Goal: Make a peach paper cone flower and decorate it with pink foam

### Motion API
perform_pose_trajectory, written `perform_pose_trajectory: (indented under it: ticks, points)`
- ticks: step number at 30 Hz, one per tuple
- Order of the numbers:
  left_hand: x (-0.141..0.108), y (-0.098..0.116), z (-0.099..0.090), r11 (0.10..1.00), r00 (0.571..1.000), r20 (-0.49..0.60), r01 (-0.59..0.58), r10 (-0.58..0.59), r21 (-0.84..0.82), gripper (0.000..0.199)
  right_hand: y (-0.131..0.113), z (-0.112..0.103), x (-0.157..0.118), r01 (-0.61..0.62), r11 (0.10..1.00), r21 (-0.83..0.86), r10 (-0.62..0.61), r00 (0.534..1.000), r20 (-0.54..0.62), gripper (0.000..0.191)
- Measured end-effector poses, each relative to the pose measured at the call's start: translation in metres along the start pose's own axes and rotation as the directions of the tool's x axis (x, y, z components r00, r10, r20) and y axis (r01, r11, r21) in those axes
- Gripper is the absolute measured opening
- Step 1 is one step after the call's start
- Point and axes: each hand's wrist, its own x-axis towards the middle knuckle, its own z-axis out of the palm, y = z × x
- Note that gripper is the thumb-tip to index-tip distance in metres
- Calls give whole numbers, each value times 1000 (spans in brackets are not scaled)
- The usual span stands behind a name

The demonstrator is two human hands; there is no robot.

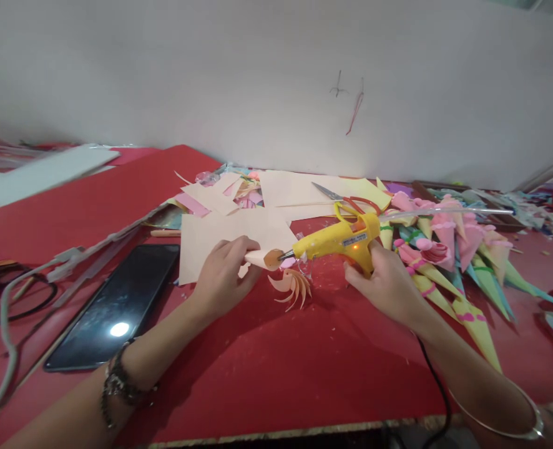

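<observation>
My left hand (227, 271) pinches a small rolled cone of pale peach paper (263, 257), its wide mouth facing right. My right hand (389, 280) is wrapped round the handle of a yellow hot glue gun (335, 240), which has an orange light lit on its side. The metal nozzle meets the mouth of the cone; whether glue is coming out is too small to tell. A clear glue stick (449, 212) pokes out of the gun's back. Just below the cone lies a curled, fringed peach paper piece (291, 288) on the red table.
Pale paper sheets (201, 243) and scraps lie behind my hands, with scissors (346, 198) on top. Several pastel paper cones (445, 249) are piled at right. A black phone (117, 312) and a white cable (7, 330) lie at left. A wall (258, 81) rises behind.
</observation>
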Motion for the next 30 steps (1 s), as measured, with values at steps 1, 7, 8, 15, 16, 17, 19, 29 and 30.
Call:
perform_pose_trajectory:
  ticks: [1, 7, 8, 15, 16, 17, 19, 29, 30]
  points:
    - [0, 0, 0, 1000, 1000, 6, 16, -16, -9, 13, 0, 0, 0, -3, 1000, -7, 3, 1000, -1, 8]
    - [-2, 4, -2, 992, 992, 77, 109, -103, -71, 6, -1, -1, 0, -10, 1000, -12, 10, 1000, -4, 8]
    - [-2, 5, -2, 990, 991, 82, 116, -110, -79, 6, -1, -2, 0, -10, 1000, -17, 10, 1000, -9, 8]
    - [-1, 6, -2, 984, 986, 96, 145, -135, -106, 5, -2, -2, -1, -5, 998, -55, 3, 999, -36, 8]
    - [-1, 6, -3, 981, 984, 104, 159, -148, -112, 5, -1, -2, -1, -1, 998, -56, -1, 999, -41, 8]
    - [-1, 7, -3, 977, 979, 115, 179, -166, -119, 6, -1, -2, -1, 0, 998, -57, -2, 999, -45, 8]
    - [-1, 8, -3, 963, 967, 143, 230, -210, -137, 9, -1, -1, -1, 0, 998, -55, -2, 999, -49, 9]
    - [-1, 7, -2, 954, 941, 240, 274, -238, -125, 14, -1, 2, 0, -17, 995, -96, 9, 997, -80, 10]
    - [0, 7, -2, 954, 940, 243, 275, -241, -118, 14, -1, 2, 0, -20, 995, -95, 13, 997, -79, 10]
